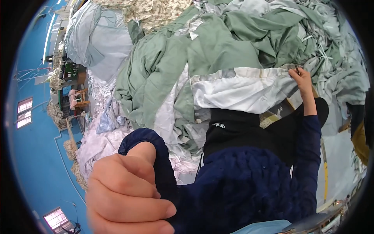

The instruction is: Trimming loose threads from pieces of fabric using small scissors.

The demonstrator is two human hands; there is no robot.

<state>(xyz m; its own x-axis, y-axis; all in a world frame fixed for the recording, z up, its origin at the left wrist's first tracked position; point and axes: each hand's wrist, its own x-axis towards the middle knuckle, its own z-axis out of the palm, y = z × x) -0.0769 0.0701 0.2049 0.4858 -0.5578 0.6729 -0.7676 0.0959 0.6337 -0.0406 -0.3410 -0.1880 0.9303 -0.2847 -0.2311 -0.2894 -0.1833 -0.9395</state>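
My left hand (126,191) is raised close to the camera, its fingers curled in; whatever may be inside the curl is hidden. Farther off, my right hand (302,81) pinches the right end of a white cloth (237,93) that has a patterned strip along its far edge. A small dark, thin thing (297,69) sticks out at those fingertips, too small to name. The white cloth lies across my lap, over my black trousers (233,130), and against a big heap of green cloth (222,48).
Pale blue cloth (99,39) is piled at the far left, with camouflage-patterned cloth (156,13) beyond. Pinkish-white cloth (101,146) spreads at the left. A wooden chair (80,98) and bundles stand near a blue wall (33,156). Grey-green cloth (343,85) is heaped at the right.
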